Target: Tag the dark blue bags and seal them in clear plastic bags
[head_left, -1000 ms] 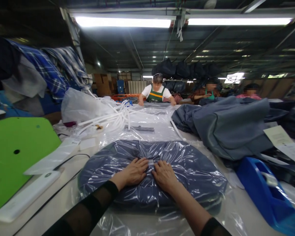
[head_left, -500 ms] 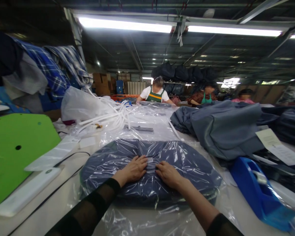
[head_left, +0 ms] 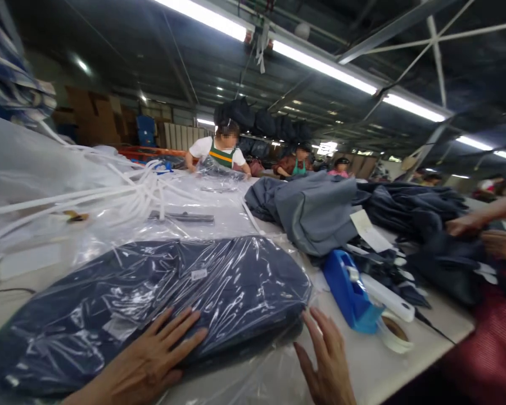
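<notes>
A dark navy bag-like article [head_left: 236, 281] in a clear plastic bag lies flat on the table in front of me, a small white label [head_left: 199, 274] near its middle. My left hand [head_left: 152, 349] rests open on its near side, fingers spread over the plastic. At the article's right end is my right hand [head_left: 326, 357], open with its fingers apart, close to the plastic edge. Whether its fingertips touch the plastic I cannot tell.
A blue tape dispenser [head_left: 349, 292] and a tape roll [head_left: 395, 332] stand to the right. Behind them are piled grey-blue fabric articles [head_left: 316, 211]. White straps [head_left: 139, 191] lie at the back left. Another person's hands [head_left: 468, 225] handle dark fabric at right; a co-worker [head_left: 219, 152] stands opposite.
My view has swung to the right. Both hands have left the middle of the packed article: the left now lies on its near side, the right has moved to its right end.
</notes>
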